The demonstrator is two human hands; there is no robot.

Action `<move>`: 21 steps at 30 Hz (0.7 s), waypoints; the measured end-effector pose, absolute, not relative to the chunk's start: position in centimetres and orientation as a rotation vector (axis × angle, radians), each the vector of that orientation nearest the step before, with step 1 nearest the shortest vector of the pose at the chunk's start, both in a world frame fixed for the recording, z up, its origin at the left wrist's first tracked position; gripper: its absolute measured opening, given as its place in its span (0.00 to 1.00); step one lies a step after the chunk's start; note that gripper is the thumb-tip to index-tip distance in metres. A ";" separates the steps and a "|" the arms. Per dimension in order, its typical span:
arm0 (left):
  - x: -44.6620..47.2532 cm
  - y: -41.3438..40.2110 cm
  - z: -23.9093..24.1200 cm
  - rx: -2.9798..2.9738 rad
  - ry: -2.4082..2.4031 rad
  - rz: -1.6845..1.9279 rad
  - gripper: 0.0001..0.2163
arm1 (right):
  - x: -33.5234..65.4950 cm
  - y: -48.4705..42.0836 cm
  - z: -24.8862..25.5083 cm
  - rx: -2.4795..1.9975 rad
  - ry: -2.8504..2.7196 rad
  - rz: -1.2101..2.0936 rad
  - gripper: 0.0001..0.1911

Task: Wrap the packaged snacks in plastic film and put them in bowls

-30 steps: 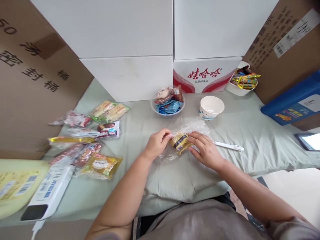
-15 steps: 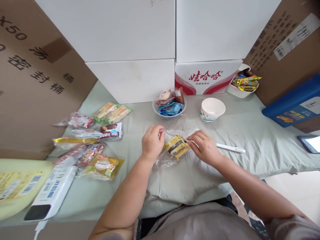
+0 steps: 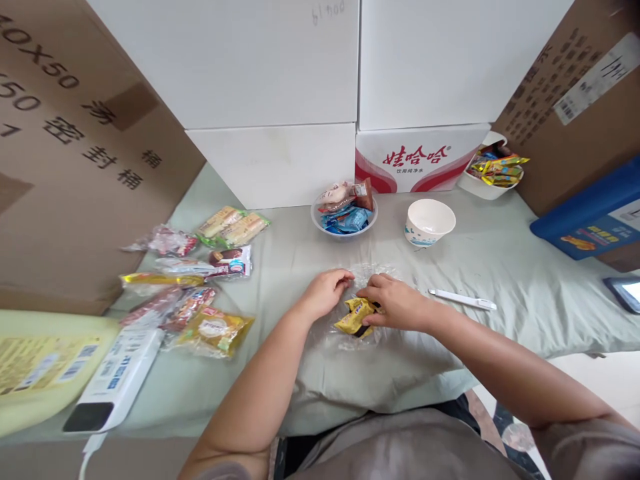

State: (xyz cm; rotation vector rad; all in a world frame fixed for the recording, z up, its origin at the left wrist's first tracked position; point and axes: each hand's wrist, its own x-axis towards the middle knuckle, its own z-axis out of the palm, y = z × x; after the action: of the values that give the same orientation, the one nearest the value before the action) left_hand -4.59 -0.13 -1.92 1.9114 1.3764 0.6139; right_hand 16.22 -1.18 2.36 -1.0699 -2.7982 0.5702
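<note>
Between my hands, a clear plastic bag (image 3: 374, 272) lies spread on the cloth with yellow-and-black snack packets (image 3: 354, 319) on or in it; which of the two I cannot tell. My left hand (image 3: 327, 295) has its fingers pinched together at the bag's upper left edge. Reaching in from the right, my right hand (image 3: 397, 305) has thumb and fingers closed around the yellow packets, partly covering them. A white utility knife (image 3: 463, 299) lies to the right of this hand. Behind the hands stand a clear bowl of snack packets (image 3: 345, 227) and a white paper bowl (image 3: 430, 223).
Several wrapped snacks (image 3: 213, 331) lie at the left, near a white power strip (image 3: 117, 380) and a pale yellow container (image 3: 45, 367). White boxes (image 3: 295, 163) form a wall behind. At right are a white tub of snacks (image 3: 493, 187), a blue package (image 3: 590, 220) and a phone (image 3: 625, 293).
My right hand has moved left from the bag's edge and closed around the yellow packets, which have turned. My left hand has shifted slightly right. The whole view has moved a little.
</note>
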 end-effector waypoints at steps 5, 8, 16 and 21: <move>-4.1 -0.8 -1.3 2.054 1.370 0.492 0.13 | 18.2 -4.7 2.2 -0.883 -2.722 0.508 0.20; -4.0 -1.0 -1.1 2.058 1.410 0.440 0.14 | 18.8 -5.9 1.8 -0.808 -2.789 0.490 0.24; -4.1 -1.3 -1.0 2.120 1.353 0.445 0.16 | 23.0 -5.8 3.1 -0.988 -2.342 0.837 0.24; -3.4 -1.7 -1.2 2.198 1.366 0.420 0.27 | 23.9 -0.6 5.8 -1.116 -1.910 0.730 0.27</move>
State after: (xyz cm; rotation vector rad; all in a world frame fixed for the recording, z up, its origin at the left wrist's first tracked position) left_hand -3.37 -1.68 -1.16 2.1985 1.3660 0.4202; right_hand 23.87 -0.61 5.84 -1.1163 -1.9104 0.7301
